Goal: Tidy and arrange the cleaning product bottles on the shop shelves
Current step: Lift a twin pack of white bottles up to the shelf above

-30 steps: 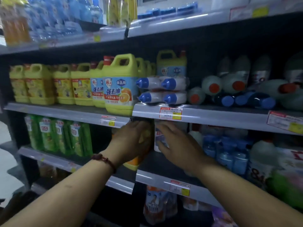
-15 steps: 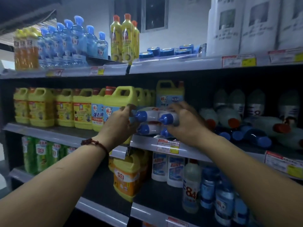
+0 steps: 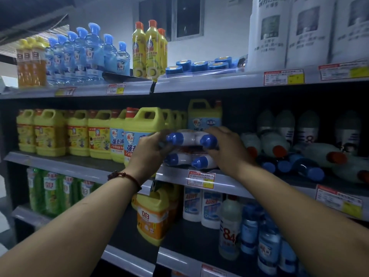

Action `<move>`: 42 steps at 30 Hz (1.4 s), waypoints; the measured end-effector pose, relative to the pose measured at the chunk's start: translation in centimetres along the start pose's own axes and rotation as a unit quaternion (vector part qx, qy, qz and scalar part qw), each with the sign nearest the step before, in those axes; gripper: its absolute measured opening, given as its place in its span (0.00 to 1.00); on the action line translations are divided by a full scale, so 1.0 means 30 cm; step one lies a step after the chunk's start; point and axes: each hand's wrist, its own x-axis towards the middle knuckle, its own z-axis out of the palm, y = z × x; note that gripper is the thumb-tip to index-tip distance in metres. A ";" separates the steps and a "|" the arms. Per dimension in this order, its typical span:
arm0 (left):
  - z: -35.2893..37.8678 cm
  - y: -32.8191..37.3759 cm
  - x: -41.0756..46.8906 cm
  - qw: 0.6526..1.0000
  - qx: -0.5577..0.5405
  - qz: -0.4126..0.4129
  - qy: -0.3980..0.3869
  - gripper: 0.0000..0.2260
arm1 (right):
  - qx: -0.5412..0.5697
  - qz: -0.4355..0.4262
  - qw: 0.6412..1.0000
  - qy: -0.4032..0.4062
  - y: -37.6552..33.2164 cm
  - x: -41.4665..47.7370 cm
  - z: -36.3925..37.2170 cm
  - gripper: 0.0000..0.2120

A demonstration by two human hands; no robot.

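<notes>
Both hands are raised to the middle shelf [image 3: 173, 175] and clamp one item between them. Left hand [image 3: 148, 150], with a dark red beaded bracelet [image 3: 123, 176] on its wrist, curls its fingers round the left end of the upper pair of blue-capped white bottles [image 3: 188, 138]. Right hand [image 3: 225, 150] curls over the right end of the same pair. The pair lies on its side with the caps facing outward. It sits directly over a lower pair of blue-capped white bottles [image 3: 186, 161], which lies on the middle shelf just behind the front rail. Whether the two pairs touch cannot be told.

Middle shelf, left to right:
- a row of yellow detergent jugs [image 3: 50, 132], upright, packed side by side;
- a larger yellow jug with a blue label [image 3: 139, 128], just beside the left hand;
- the two stacked pairs;
- a price tag [image 3: 201, 178] on the rail below the pairs;
- pale bottles with orange caps [image 3: 276, 145] and blue bottles with blue caps [image 3: 307, 169], lying on their sides in a loose heap.

Top shelf, left to right: orange bottles [image 3: 30, 66], clear blue bottles [image 3: 85, 54], yellow bottles with orange caps [image 3: 149, 50], flat blue tins [image 3: 199, 65], tall white packs [image 3: 289, 31].

Lower shelf, left to right: green bottles [image 3: 50, 192], a tilted orange-labelled yellow jug [image 3: 153, 216], white bottles with blue labels [image 3: 201, 204], a clear bottle marked 84 [image 3: 229, 226], blue bottles [image 3: 265, 246].
</notes>
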 end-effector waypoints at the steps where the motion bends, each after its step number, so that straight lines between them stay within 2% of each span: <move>1: -0.006 0.018 -0.003 1.000 -0.007 0.006 0.008 0.16 | 0.011 -0.005 1.000 0.022 -0.005 -0.010 -0.007 0.11; 4: -0.037 0.066 -0.011 0.999 -0.016 0.029 0.023 0.21 | 0.026 -0.036 0.995 0.094 -0.040 -0.030 -0.045 0.08; 6: -0.059 0.093 -0.012 0.999 -0.027 0.029 0.026 0.21 | 0.026 -0.051 0.992 0.114 -0.077 -0.038 -0.085 0.08; 10: -0.105 0.145 -0.017 0.998 -0.063 -0.024 0.021 0.25 | 0.075 -0.083 0.987 0.112 -0.179 -0.057 -0.200 0.13; 13: -0.157 0.204 -0.045 0.989 -0.143 -0.043 0.008 0.29 | 0.111 -0.082 0.985 0.104 -0.264 -0.087 -0.302 0.17; 17: -0.217 0.297 -0.134 0.977 -0.208 -0.003 0.054 0.23 | 0.159 -0.087 0.979 0.095 -0.337 -0.128 -0.370 0.17; 20: -0.232 0.333 -0.233 0.969 -0.234 -0.026 0.078 0.19 | 0.282 -0.030 0.954 0.097 -0.328 -0.161 -0.335 0.26; 24: -0.214 0.316 -0.401 0.951 -0.287 -0.106 0.043 0.13 | 0.433 0.106 0.895 -0.001 -0.287 -0.267 -0.186 0.32; 26: -0.189 0.298 -0.491 0.938 -0.318 -0.134 0.038 0.12 | 0.454 0.152 0.873 -0.089 -0.269 -0.357 -0.088 0.30; 28: -0.172 0.278 -0.566 0.925 -0.335 -0.174 0.047 0.13 | 0.473 0.178 0.848 -0.162 -0.257 -0.461 0.015 0.23; 31: -0.170 0.218 -0.652 0.912 -0.333 -0.239 0.018 0.15 | 0.528 0.232 0.800 -0.165 -0.274 -0.587 0.138 0.17; 35: -0.180 0.129 -0.775 0.896 -0.309 -0.317 -0.050 0.18 | 0.523 0.269 0.787 -0.187 -0.307 -0.646 0.238 0.17; 37: -0.174 0.098 -0.836 0.890 -0.284 -0.350 -0.068 0.16 | 0.494 0.287 0.796 -0.199 -0.333 -0.657 0.275 0.17; 38: -0.165 0.084 -0.864 0.888 -0.246 -0.384 -0.058 0.18 | 0.470 0.301 0.807 -0.195 -0.346 -0.664 0.302 0.17; 40: -0.149 0.052 -0.914 0.886 -0.147 -0.438 -0.029 0.29 | 0.404 0.345 0.829 -0.175 -0.361 -0.677 0.371 0.23; 42: -0.125 0.034 -0.952 0.913 -0.085 -0.395 -0.046 0.34 | 0.369 0.396 0.828 -0.148 -0.363 -0.685 0.438 0.30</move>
